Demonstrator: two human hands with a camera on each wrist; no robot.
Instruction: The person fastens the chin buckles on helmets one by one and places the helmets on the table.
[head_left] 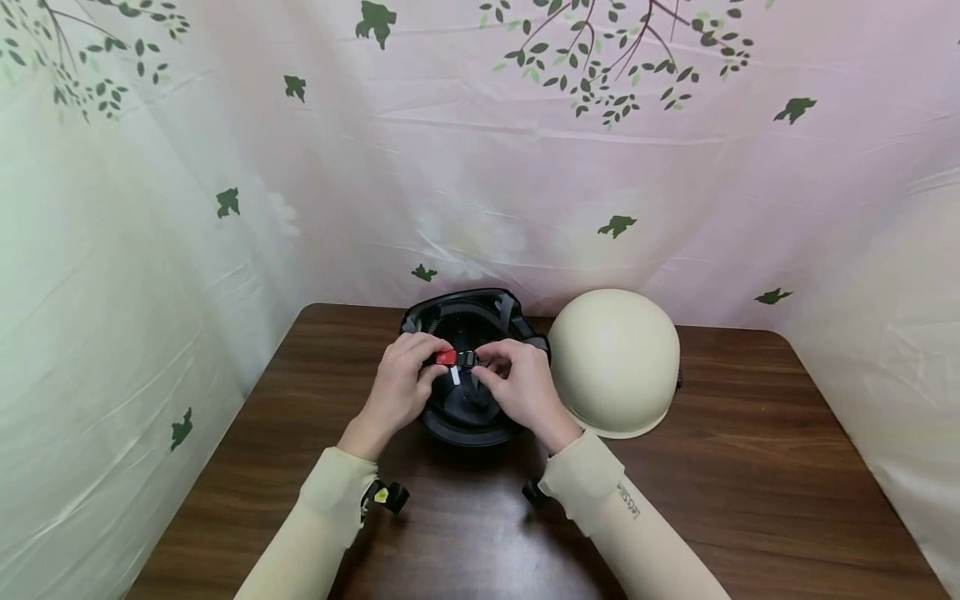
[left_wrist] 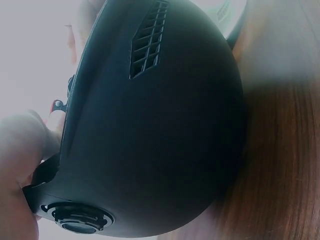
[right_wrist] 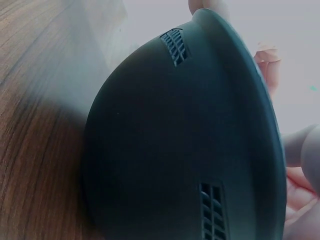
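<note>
A black helmet (head_left: pixel 471 432) lies upside down on the table, its hollow inside facing up. Above that hollow is a chin strap buckle with a red part (head_left: pixel 446 357) and a black part (head_left: pixel 467 359). My left hand (head_left: pixel 397 382) pinches the red part between thumb and fingers. The black part is pinched by my right hand (head_left: pixel 522 385). A small white tag (head_left: pixel 455 376) hangs below the buckle. In the left wrist view the vented helmet shell (left_wrist: pixel 165 135) hides most of the buckle. The right wrist view shows the other side of the shell (right_wrist: pixel 175 135), with fingers beyond its rim.
A beige helmet (head_left: pixel 615 358) sits dome up just right of the black one. Both stand near the back edge of the brown wooden table (head_left: pixel 750 467). Behind it hangs a pale curtain (head_left: pixel 480 167) with printed leaves.
</note>
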